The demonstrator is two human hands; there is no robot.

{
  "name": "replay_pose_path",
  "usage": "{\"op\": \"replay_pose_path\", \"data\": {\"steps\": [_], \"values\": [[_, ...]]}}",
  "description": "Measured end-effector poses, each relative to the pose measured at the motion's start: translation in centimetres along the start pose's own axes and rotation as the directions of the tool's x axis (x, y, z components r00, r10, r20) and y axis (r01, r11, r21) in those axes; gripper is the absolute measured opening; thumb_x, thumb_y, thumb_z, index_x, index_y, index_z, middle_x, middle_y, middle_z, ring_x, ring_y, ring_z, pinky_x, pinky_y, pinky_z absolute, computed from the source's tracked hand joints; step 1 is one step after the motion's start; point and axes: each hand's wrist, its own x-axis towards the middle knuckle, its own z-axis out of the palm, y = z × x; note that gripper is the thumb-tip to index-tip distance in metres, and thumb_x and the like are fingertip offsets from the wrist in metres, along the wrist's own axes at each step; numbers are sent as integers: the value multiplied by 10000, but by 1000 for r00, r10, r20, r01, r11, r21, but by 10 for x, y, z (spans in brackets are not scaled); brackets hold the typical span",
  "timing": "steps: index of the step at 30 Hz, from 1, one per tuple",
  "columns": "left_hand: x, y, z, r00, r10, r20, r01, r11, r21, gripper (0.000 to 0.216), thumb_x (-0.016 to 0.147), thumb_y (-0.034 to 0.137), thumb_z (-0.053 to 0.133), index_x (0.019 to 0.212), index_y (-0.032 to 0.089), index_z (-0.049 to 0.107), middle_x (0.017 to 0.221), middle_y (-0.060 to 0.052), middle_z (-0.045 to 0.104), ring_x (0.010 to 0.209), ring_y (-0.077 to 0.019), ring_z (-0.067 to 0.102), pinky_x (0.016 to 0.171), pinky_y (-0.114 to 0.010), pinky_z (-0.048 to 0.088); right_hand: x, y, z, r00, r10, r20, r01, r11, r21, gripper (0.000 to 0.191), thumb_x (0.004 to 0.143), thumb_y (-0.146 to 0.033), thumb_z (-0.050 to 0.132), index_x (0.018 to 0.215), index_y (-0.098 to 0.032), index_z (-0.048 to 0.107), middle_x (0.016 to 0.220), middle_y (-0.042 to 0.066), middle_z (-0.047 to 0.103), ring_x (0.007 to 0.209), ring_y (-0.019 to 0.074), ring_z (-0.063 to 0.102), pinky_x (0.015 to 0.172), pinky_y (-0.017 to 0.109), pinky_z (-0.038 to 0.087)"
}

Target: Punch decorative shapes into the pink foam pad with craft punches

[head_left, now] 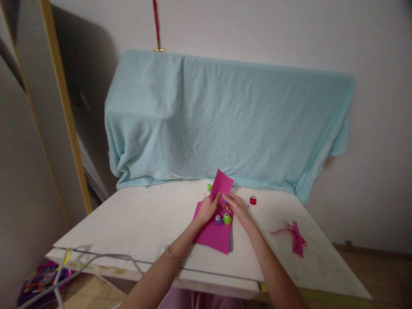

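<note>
My left hand [208, 209] is closed on a sheet of pink paper [222, 182], gripping its lower part with the thumb on top. The sheet stands tilted up, with a scalloped left edge. My right hand [236, 204] is closed around a small purple craft punch [225, 201] at the sheet's lower edge; the fingers hide most of it. Below my hands lies a stack of pink paper [212, 238] with blue sheets showing at its right side. On the stack sit another purple punch [218, 220] and a green punch [227, 219].
A red punch [252, 200] stands right of my hands, with tiny pink bits near it. Behind them is another green punch [209, 187]. Pink paper scraps [298, 240] lie on the white table [144, 223]. A light blue cloth [225, 120] hangs behind; a grey cable [106, 256] crosses the front left.
</note>
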Motion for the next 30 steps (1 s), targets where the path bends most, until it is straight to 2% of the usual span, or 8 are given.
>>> {"op": "replay_pose_path", "data": {"steps": [13,20,24,30], "values": [[-1,2,-2,999,24,24,-23,998,-54,509,959,537,326,719,179,597,666,-18,627,610,-138,555,589,-213,399,3,2,-2,1000,5,19,-5,1000,-5,415,738,-586,686,847,-193,611,648,-17,591,459,93,428,453,251,280],[-2,6,-1,1000,3,29,2,989,-146,496,944,549,355,708,176,581,641,-18,613,574,-140,536,565,-226,402,-1,-4,0,1000,7,6,-7,1000,23,425,707,-589,711,814,-190,614,669,-8,602,486,104,435,479,260,292],[-2,6,1,999,-43,29,47,990,-134,513,936,565,356,689,176,582,604,-20,599,575,-149,538,554,-228,403,-3,-5,2,1000,-9,-15,9,1000,26,424,688,-589,728,796,-196,614,671,-6,600,511,116,449,497,266,306],[0,2,2,1000,-5,26,9,990,-140,515,944,558,334,714,175,588,639,-20,614,571,-139,533,569,-227,404,-3,-4,0,999,-35,-13,35,999,15,392,710,-547,734,810,-187,615,676,-4,598,525,110,435,508,263,290]]}}
